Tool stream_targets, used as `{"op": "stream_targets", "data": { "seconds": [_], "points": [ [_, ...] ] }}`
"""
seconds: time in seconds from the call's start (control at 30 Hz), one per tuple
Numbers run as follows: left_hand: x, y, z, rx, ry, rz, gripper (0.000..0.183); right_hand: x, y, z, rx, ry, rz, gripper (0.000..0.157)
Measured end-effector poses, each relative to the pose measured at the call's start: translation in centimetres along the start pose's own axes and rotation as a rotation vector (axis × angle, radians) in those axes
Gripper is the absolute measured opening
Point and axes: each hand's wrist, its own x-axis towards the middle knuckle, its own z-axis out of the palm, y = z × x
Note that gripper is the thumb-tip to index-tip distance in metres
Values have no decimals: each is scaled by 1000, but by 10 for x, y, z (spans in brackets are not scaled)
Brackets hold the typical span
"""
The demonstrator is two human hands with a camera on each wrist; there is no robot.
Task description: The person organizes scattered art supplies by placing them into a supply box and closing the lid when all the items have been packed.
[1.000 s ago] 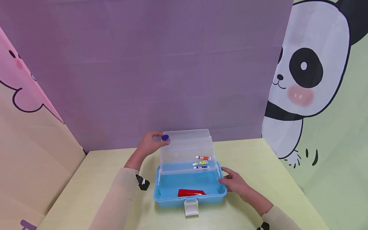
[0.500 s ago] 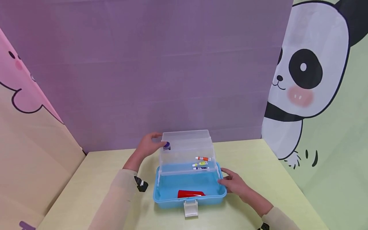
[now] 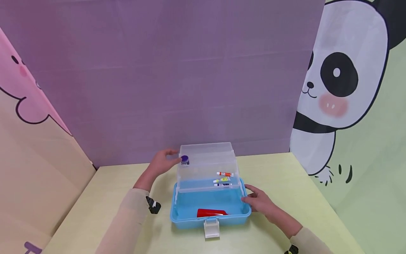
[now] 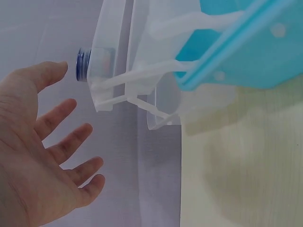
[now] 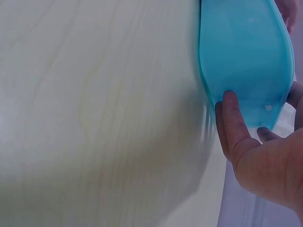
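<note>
A blue plastic storage box (image 3: 209, 222) stands unfolded on the table, its clear trays (image 3: 206, 150) raised behind it on white hinge arms. In the upper tray's left end sits a small paint jar (image 3: 185, 160) with a purple cap. My left hand (image 3: 161, 163) is just left of that jar; the left wrist view shows a gap between its loosely spread fingers and the cap (image 4: 83, 65). My right hand (image 3: 258, 201) grips the box's right end, thumb at the rim and fingers (image 5: 233, 116) against the outer wall.
Three small paint tubes, orange (image 3: 225, 174), yellow (image 3: 222, 180) and dark-labelled (image 3: 223, 185), lie in the lower clear tray. A red tube-shaped item (image 3: 210, 212) lies in the box bottom. A white latch (image 3: 211, 228) hangs at the front. A purple backdrop (image 3: 190, 70) rises behind.
The left hand has lowered the paint jar into the tray's left end, let go of it and drawn slightly left. The right hand keeps its place on the box.
</note>
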Motion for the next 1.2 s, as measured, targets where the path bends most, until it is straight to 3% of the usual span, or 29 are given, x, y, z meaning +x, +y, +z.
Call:
{"op": "stream_targets", "data": {
  "seconds": [0.5, 1.2],
  "points": [
    [-17, -25, -11, 15, 13, 15, 42, -1, 2, 1, 7, -6, -1, 67],
    [-41, -57, -25, 88, 33, -4, 38, 1, 3, -1, 8, -20, -16, 68]
  ]
}}
